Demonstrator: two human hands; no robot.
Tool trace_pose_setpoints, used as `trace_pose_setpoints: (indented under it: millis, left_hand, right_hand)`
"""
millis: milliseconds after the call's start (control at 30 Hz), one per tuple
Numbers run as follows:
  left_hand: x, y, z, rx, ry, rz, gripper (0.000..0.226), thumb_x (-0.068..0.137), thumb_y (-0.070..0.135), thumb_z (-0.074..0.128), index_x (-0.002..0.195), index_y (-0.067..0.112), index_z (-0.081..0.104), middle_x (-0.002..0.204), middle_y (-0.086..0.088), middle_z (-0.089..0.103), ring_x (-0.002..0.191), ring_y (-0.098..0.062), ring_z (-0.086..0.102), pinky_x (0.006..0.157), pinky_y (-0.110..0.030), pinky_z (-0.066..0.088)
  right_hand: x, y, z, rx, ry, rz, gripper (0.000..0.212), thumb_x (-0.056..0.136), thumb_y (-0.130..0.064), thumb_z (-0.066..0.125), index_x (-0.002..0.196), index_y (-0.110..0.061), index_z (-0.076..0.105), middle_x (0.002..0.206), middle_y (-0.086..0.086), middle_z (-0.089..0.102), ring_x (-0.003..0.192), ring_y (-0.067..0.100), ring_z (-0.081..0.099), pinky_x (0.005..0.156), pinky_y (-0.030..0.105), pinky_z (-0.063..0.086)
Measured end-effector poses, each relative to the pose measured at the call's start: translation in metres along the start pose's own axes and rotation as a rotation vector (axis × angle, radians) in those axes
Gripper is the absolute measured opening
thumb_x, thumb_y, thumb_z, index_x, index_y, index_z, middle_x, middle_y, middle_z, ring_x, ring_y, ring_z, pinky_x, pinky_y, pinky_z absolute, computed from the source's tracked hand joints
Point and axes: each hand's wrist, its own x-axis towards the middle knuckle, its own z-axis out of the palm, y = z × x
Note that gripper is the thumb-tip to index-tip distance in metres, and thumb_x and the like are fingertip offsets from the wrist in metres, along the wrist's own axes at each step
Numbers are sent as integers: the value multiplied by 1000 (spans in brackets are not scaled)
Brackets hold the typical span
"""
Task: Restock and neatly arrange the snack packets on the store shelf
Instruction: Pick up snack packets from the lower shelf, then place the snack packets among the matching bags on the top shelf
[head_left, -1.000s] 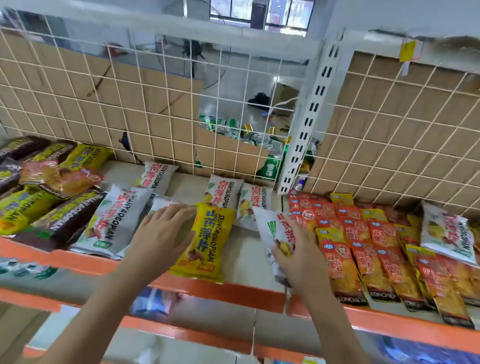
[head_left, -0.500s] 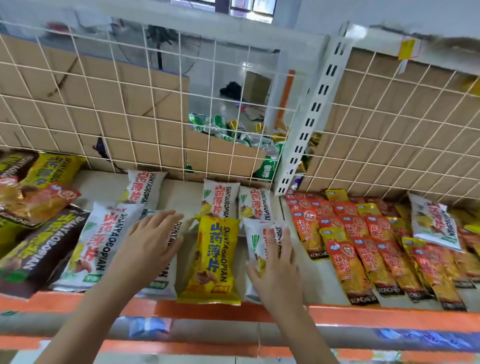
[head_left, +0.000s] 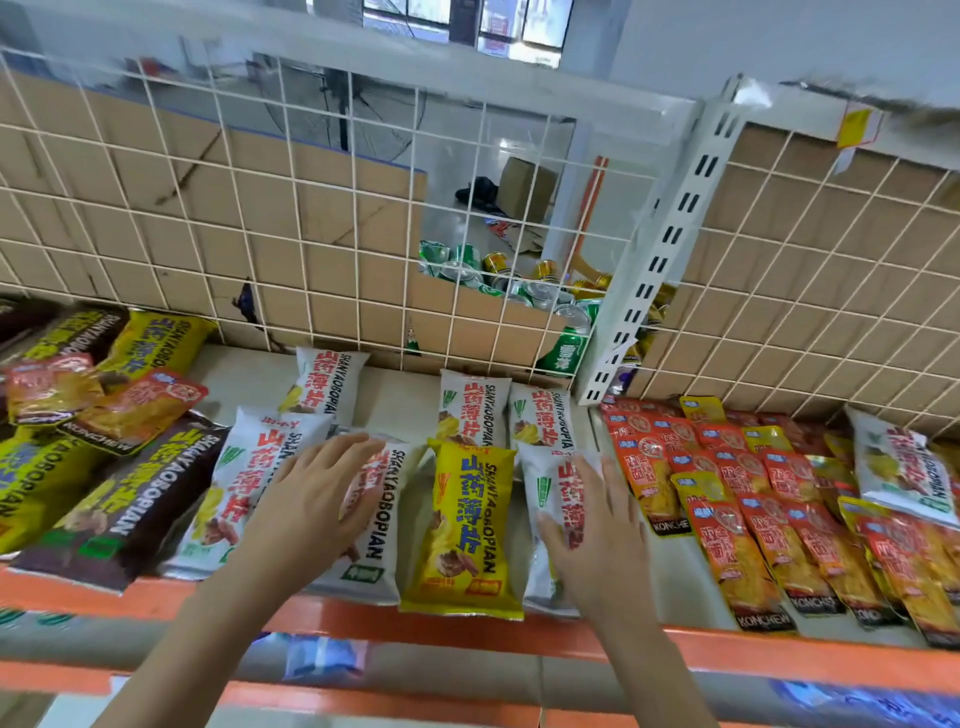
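On the shelf (head_left: 415, 618) lie snack packets side by side. My left hand (head_left: 311, 499) rests flat, fingers straight, on a white packet (head_left: 374, 525) left of a yellow packet (head_left: 465, 525). My right hand (head_left: 597, 540) lies with straight fingers on another white packet (head_left: 553, 488) just right of the yellow one. Two more white packets (head_left: 470, 413) sit behind them, and one (head_left: 324, 384) further left at the back. Another white packet (head_left: 244, 478) lies left of my left hand.
Dark and yellow packets (head_left: 119, 499) crowd the left end, several red-orange packets (head_left: 769, 525) fill the right section, with a white packet (head_left: 904, 467) on top. A white wire grid (head_left: 311, 208) backed with cardboard closes the rear. A white upright (head_left: 660, 249) divides the sections. Drink cans (head_left: 519, 291) stand behind the grid.
My right hand has laid down the white packet it held a second ago and now lies flat on it. My left hand stays on its white packet. The view moved closer.
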Motion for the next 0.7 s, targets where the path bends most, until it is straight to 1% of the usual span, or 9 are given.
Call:
trace_pose_setpoints:
  millis: [133,200,300,367,433,500,600,667,700]
  left_hand:
    - [-5,-9,-3,1,-26,-46,60,83,54,28,126,22,55,128,1,58,114,-26,57,89,-46,47]
    - [-8,-10,-5,-18,-22,-60,56,85,55,33,127,24,54,131,2,55,116,-25,56,91,-46,46]
    - [-11,-10,-8,-49,-26,-80,43,90,39,55,130,23,52,134,3,51,121,-24,51,96,-44,42]
    - [-13,-10,-9,-47,-14,-86,43,89,37,57,129,23,53,133,4,52,120,-24,52,96,-44,43]
    - [-16,-14,-10,-22,2,-83,46,87,48,45,125,23,55,128,3,56,112,-24,57,89,-44,47]
    - [-19,-20,-9,-18,9,-73,53,83,52,35,121,23,57,123,4,59,106,-24,60,83,-43,50]
    - [-21,-25,-11,-1,17,-72,55,81,53,34,121,23,58,121,4,60,103,-24,61,80,-42,50]
    - [-23,-28,-13,7,33,-72,56,81,52,34,120,22,60,119,3,61,103,-25,61,81,-43,50]
    - [-23,-29,-15,14,35,-73,55,81,51,34,119,21,60,119,2,62,103,-25,62,81,-43,50]
  right_hand:
    - [5,-5,-22,70,50,-74,53,81,-40,47,128,-16,52,131,4,53,124,24,47,102,33,34]
    - [4,-14,-29,109,24,-112,50,82,-40,45,125,-18,54,126,-2,55,119,17,49,98,24,32]
    - [-2,-32,-29,168,-49,-166,50,81,-40,44,127,-23,51,124,-12,51,114,-2,41,94,12,27]
    - [-4,-43,-22,224,-97,-189,51,81,-40,45,130,-25,48,123,-16,48,112,-8,37,94,7,28]
    - [-4,-52,-12,253,-148,-196,52,85,-41,47,135,-26,41,129,-13,46,118,-1,40,101,19,36]
    - [-2,-60,-2,204,-232,-169,57,91,-38,50,142,-25,29,143,-7,36,132,9,34,109,32,34]
    - [2,-71,13,101,-342,-89,71,92,-44,48,148,-26,8,156,0,11,144,18,12,113,35,22]
    - [4,-77,20,73,-370,-37,81,90,-51,49,149,-27,-1,158,5,-1,145,23,9,114,35,20]
    - [4,-79,23,67,-385,-6,86,88,-53,50,148,-27,-5,157,8,-5,144,25,12,112,35,23]
